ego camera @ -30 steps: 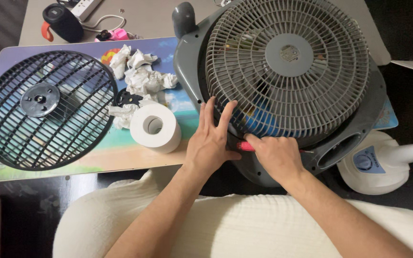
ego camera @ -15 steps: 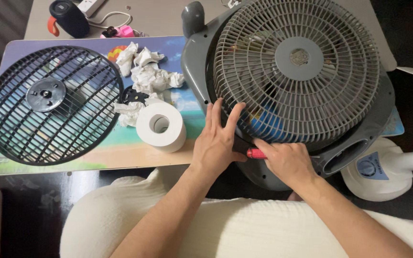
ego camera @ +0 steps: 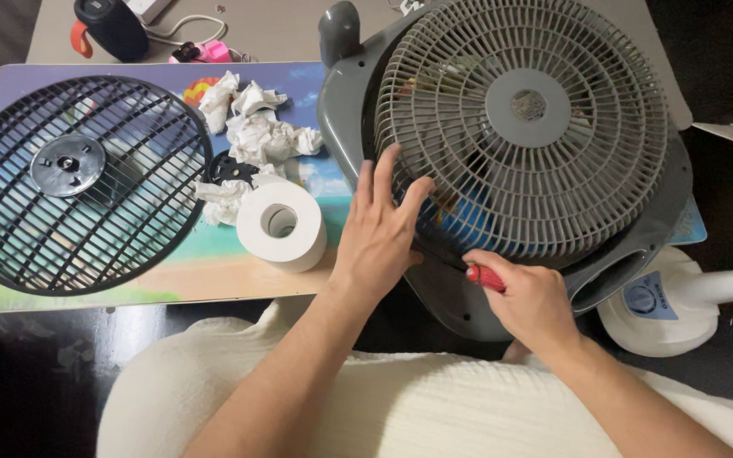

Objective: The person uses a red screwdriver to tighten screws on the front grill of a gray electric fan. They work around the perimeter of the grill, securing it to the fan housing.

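Observation:
A grey fan housing [ego camera: 358, 144] with a round grey grille [ego camera: 553, 136] lies flat on the table's right part. My left hand [ego camera: 379, 233] rests flat on the grille's lower left rim, fingers spread. My right hand [ego camera: 532, 301] grips a red-handled tool [ego camera: 485, 276], likely a screwdriver, at the housing's lower edge; its tip is hidden. A black round grille [ego camera: 78, 182] lies apart at the left on a colourful mat [ego camera: 214, 276].
A toilet paper roll [ego camera: 282, 225] stands beside my left hand, with crumpled tissues [ego camera: 260, 131] and a small black part [ego camera: 231, 168] behind it. A dark speaker [ego camera: 112, 25] and pink item [ego camera: 205, 53] sit far back. The white fan base [ego camera: 668, 301] lies at the right.
My left hand has flattened onto the grille rim and spread its fingers. My right hand with the red tool has shifted slightly right along the housing's lower edge.

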